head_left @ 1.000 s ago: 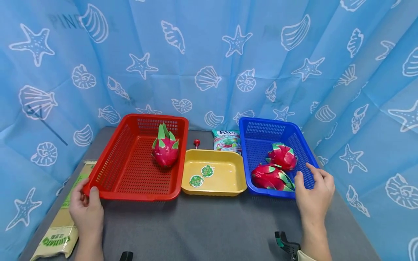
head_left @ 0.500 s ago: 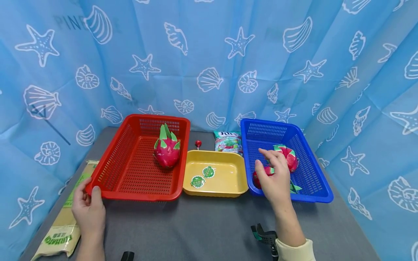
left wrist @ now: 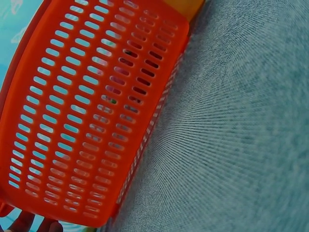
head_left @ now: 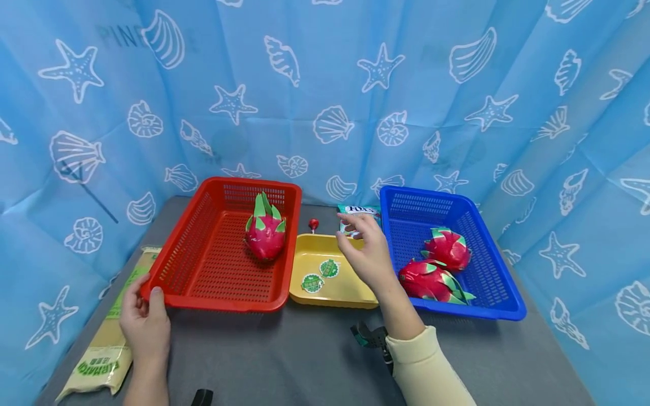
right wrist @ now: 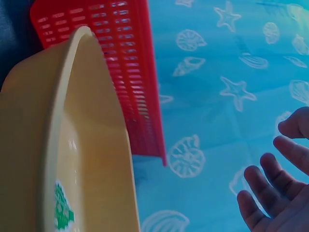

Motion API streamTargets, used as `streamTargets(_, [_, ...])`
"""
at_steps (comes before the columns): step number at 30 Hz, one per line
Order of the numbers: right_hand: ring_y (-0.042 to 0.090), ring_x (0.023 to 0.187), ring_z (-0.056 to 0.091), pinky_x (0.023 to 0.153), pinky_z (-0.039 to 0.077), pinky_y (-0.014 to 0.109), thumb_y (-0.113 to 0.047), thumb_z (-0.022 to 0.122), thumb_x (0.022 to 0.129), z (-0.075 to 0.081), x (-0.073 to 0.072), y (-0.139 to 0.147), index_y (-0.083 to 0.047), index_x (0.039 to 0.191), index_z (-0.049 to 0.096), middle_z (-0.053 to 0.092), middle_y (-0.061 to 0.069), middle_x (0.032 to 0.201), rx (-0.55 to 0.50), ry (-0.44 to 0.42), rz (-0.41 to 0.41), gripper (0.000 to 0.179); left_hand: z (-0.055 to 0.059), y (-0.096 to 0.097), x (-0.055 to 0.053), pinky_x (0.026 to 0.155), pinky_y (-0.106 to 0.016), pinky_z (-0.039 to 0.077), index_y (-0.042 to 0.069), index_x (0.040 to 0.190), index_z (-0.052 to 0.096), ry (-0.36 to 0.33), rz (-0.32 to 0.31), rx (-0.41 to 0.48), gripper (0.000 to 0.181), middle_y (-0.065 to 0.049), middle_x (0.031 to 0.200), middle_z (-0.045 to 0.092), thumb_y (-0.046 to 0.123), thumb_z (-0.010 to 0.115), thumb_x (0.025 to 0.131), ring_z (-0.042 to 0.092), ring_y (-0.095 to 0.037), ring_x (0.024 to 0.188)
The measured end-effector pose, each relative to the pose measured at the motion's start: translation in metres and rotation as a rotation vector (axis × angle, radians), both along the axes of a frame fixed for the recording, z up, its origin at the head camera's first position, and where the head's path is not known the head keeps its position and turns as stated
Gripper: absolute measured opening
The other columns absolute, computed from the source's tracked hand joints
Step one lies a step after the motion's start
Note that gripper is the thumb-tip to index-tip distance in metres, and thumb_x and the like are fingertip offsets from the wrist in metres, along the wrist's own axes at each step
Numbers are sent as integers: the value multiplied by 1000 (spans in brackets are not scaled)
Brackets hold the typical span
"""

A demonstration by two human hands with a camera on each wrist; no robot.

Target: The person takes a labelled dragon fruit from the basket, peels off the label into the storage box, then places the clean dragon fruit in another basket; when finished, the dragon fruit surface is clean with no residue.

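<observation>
My left hand (head_left: 146, 324) grips the near left corner of the red basket (head_left: 223, 303), thumb by the rim and fingers around the outer side. Its fingertips (left wrist: 41, 223) show below the basket's corner in the left wrist view. A dragon fruit (head_left: 266, 232) with green leaf tips stands in the red basket. Over the yellow tray (head_left: 335, 300) is my right hand (head_left: 368, 251), fingers spread and holding nothing. Two round green stickers (head_left: 321, 275) lie in that tray. To the right, the blue basket (head_left: 500, 307) holds two dragon fruits (head_left: 431, 281), one behind the other.
Behind the tray are a red lollipop (head_left: 313, 224) and a FOX'S candy bag (head_left: 378, 210), partly covered by the right hand. A long beige and green packet (head_left: 104, 352) lies along the left edge. A blue shell-print curtain (head_left: 330, 84) encloses the grey table.
My right hand has moved left, from the blue basket's right side across its dragon fruits to over the yellow tray. The left hand stays at the red basket's corner. The view has shifted slightly.
</observation>
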State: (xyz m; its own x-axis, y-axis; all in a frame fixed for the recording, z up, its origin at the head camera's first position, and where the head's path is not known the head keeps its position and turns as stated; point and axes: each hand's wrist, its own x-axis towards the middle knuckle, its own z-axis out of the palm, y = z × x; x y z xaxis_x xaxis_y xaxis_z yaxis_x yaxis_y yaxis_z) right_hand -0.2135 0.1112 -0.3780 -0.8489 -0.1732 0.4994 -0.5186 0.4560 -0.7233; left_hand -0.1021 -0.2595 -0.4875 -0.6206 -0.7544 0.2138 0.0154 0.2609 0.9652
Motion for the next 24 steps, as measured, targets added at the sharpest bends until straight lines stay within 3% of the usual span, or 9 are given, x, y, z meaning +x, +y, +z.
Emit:
streamTargets(7, [20,99,63,87,56,47,-9,66,98,-4,-33,-38,-7,131,68,64,12,116,49,-94,162,33,-1,0,0,78,-7,47,13,144,58,2,-12,5,42,-5,134,60,11,51,103,58,-5,100])
streamTargets(14, [18,105,62,90,55,34,-9,58,101,-9,-55,-76,-7,136,64,62,11,121,129,-201,272,35,-2,1,1,80,-7,48,14,145,57,3,-17,4,41,-6,138,59,14,51,105,58,-8,104])
streamTargets(20, [24,117,58,97,52,36,-9,55,101,-12,-64,-104,-6,141,59,58,15,129,196,-247,285,41,-1,1,1,81,-8,48,15,144,58,8,-20,3,40,-6,137,60,15,52,105,59,-9,104])
streamTargets(24, [28,115,58,92,52,38,-12,56,100,-14,-66,-120,-5,142,59,58,16,129,234,-227,246,42,0,1,1,81,-8,48,15,144,58,19,-27,9,40,-6,137,60,15,53,104,59,-9,105])
